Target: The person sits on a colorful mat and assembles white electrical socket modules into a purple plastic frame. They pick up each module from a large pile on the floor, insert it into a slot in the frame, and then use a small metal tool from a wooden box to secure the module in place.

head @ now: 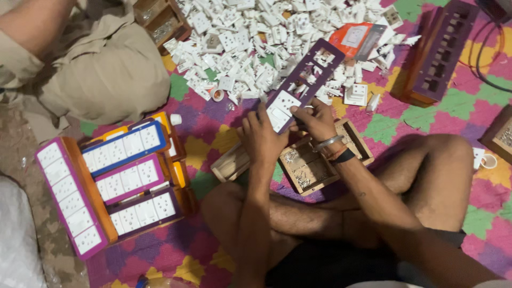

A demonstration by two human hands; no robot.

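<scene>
I hold a long purple faceplate (312, 72) with several square cut-outs, tilted up to the right over the mat. My left hand (261, 136) grips its near end from the left. My right hand (316, 120) holds the same end from the right, thumb on a white socket module (281, 109) seated in the lowest cut-out. A metal bangle and dark band circle my right wrist. Under my hands stands a small wooden tray (312, 176) with compartments of screws.
A big heap of white socket and switch parts (256, 42) fills the far middle. Finished switchboards (106, 184) in purple, blue and orange lie at left. An empty brown box with purple plate (437, 53) stands at right. Another person's leg (32, 21) is top left.
</scene>
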